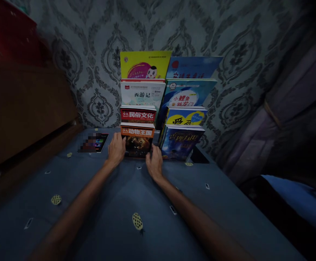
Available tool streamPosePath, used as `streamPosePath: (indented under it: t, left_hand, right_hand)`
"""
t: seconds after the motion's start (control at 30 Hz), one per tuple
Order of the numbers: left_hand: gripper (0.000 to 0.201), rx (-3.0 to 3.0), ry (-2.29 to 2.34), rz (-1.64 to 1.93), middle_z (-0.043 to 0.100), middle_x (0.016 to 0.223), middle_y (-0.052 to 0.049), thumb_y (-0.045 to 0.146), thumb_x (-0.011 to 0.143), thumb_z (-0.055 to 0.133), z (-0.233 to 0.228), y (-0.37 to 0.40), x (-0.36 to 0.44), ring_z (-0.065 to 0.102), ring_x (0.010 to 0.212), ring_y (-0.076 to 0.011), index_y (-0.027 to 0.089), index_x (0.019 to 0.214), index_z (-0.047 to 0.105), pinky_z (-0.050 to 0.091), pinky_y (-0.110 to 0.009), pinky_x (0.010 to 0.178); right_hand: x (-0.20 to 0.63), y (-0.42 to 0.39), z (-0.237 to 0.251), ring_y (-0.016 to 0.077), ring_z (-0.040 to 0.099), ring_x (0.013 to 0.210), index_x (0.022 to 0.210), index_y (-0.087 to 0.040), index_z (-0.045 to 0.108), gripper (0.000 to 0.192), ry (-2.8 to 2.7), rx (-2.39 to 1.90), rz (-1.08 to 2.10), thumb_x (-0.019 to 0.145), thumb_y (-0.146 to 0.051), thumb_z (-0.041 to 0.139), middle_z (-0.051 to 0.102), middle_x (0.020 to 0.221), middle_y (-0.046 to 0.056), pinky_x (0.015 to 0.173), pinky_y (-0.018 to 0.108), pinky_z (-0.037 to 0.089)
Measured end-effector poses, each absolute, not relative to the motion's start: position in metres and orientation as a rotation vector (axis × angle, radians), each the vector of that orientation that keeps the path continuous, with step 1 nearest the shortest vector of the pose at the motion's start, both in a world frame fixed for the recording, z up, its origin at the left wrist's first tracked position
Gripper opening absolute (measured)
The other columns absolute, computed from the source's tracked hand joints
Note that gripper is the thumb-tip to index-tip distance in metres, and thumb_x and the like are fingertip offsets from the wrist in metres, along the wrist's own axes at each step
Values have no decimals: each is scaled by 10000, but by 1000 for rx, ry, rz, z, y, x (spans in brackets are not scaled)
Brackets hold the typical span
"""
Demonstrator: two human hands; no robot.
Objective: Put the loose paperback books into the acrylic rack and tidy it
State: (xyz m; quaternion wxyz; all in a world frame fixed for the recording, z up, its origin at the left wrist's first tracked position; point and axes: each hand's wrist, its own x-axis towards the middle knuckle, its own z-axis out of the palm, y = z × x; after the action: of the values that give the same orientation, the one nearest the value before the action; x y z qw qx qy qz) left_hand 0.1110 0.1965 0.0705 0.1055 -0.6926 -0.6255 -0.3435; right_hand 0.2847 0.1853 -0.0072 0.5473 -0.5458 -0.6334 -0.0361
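Head view: the lion-cover book stands upright, leaning slightly back, lowest in the left column of books, between my hands. Its orange title band carries large white Chinese characters; beneath, a lion's face looks out of a dark ground, and pale page edges show along the top. My left hand is at its left edge, my right hand at its lower right edge, fingers bent; whether they clasp it or merely rest there, I cannot tell. Just behind rises a red-banded book; to the right stands a deep-blue book.
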Motion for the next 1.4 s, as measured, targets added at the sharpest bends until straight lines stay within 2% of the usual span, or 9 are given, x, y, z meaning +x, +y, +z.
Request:
streamPosePath:
  t: [0.57, 0.9, 1.17, 1.3, 1.4]
  left_hand:
    - [192, -2069, -1738, -1039, 615, 1061, -114, 286, 1025, 369, 66, 203, 103, 615, 1015, -235, 166, 1060, 514, 478, -312, 835]
    - [216, -2108, -1711, -1094, 620, 1041, -111, 263, 1037, 326, 70, 199, 99, 609, 1012, -223, 166, 1041, 519, 467, -312, 862]
    - [309, -2123, -1697, -1210, 640, 1134, -129, 331, 1049, 309, 72, 200, 92, 615, 1091, -236, 147, 1195, 509, 475, -327, 897]
    - [369, -2078, -1837, -992, 621, 1246, -126, 307, 1056, 237, 69, 207, 77, 583, 1177, -201, 161, 1277, 494, 460, -310, 972]
    - [364, -2002, -2020, -796, 603, 1280, -179, 284, 1021, 317, 55, 211, 57, 546, 1240, -273, 125, 1273, 527, 432, -410, 1035]
  right_hand:
    - [285, 189, -11, 279, 548, 1126, 1330, -136, 521, 499, -1482, -1314, -75, 848, -194, 407, 608, 1143, 149, 1024, 485, 461]
    - [285, 186, -19, 279, 522, 1202, 1480, -162, 368, 603, -1532, -1317, -43, 880, -217, 379, 580, 1240, 148, 1055, 496, 444]
    - [284, 178, -23, 269, 444, 1337, 1519, -137, 291, 644, -1570, -1286, -8, 886, -223, 373, 508, 1400, 165, 1117, 496, 397]
    - [287, 168, -24, 259, 426, 1365, 1525, -152, 282, 645, -1592, -1255, 2, 891, -217, 382, 476, 1447, 157, 1141, 505, 376]
    - [289, 157, -26, 251, 427, 1374, 1514, -158, 310, 626, -1630, -1229, 13, 894, -206, 384, 472, 1458, 153, 1157, 511, 361]
